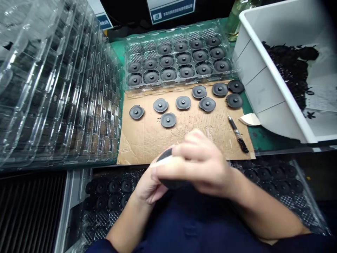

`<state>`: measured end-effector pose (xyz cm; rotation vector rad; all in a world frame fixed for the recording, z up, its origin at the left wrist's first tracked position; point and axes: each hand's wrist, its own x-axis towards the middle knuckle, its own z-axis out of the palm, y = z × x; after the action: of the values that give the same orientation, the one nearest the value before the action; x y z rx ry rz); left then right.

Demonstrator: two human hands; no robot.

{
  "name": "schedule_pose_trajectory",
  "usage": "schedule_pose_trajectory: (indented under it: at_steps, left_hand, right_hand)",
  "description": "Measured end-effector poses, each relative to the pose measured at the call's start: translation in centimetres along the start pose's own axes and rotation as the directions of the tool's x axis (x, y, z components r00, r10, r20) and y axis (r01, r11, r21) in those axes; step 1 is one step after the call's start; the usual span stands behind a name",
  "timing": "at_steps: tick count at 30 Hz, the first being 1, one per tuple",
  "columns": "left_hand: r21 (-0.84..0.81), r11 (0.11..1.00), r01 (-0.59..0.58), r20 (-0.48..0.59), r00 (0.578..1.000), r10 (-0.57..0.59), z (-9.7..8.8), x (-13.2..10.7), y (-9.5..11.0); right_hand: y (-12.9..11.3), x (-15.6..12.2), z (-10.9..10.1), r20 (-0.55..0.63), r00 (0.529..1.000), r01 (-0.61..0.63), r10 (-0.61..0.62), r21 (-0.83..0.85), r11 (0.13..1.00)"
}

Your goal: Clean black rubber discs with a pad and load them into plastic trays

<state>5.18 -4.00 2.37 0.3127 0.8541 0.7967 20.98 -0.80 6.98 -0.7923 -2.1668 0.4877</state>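
Observation:
In front of my body, my left hand (147, 186) is closed on a black plastic disc (172, 183), gripping it by its left side. My right hand (202, 163), blurred by motion, is bent over the same disc with its fingers drawn together. A pale streak shows by its fingertips; whether that is a held thing or a smeared finger I cannot make out. On the cardboard sheet (142, 144) beyond my hands lie several loose black discs (168, 120), each with a small raised hub.
A clear compartment tray (179, 79) with rows of discs stands behind the cardboard. Stacked clear trays (79, 88) rise at left. At right are a white bin (279, 95) with small black scraps, a pen (237, 134) and a pale pointed piece (250, 119). Filled trays (113, 202) lie below.

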Motion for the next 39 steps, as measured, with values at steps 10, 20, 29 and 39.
schedule_pose_trajectory:
  at_steps: [10,20,29,39]
  left_hand:
    - [-0.303,0.948,0.096,0.213,0.977,-0.031,-1.2,-0.3,-0.2]
    - [0.081,0.925,-0.371,0.18,0.918,0.353,-1.1,-0.6,-0.8]
    - [0.722,0.148,-0.675,0.477,0.642,0.601,-1.0,-0.9,-1.1]
    - [0.699,0.337,-0.631,0.373,0.724,0.581,-1.0,-1.9,-1.5]
  right_hand:
    - [8.6,-8.4,4.7,-0.157,0.762,-0.625,0.629,0.075,0.777]
    - [2.8,-8.8,4.3,-0.178,0.756,-0.613,0.63,0.143,0.777]
    - [1.3,-10.3,3.6,-0.186,0.762,-0.609,0.62,0.122,0.784]
    - [-0.7,-7.4,0.0,0.088,0.798,-0.556,0.596,0.488,0.673]
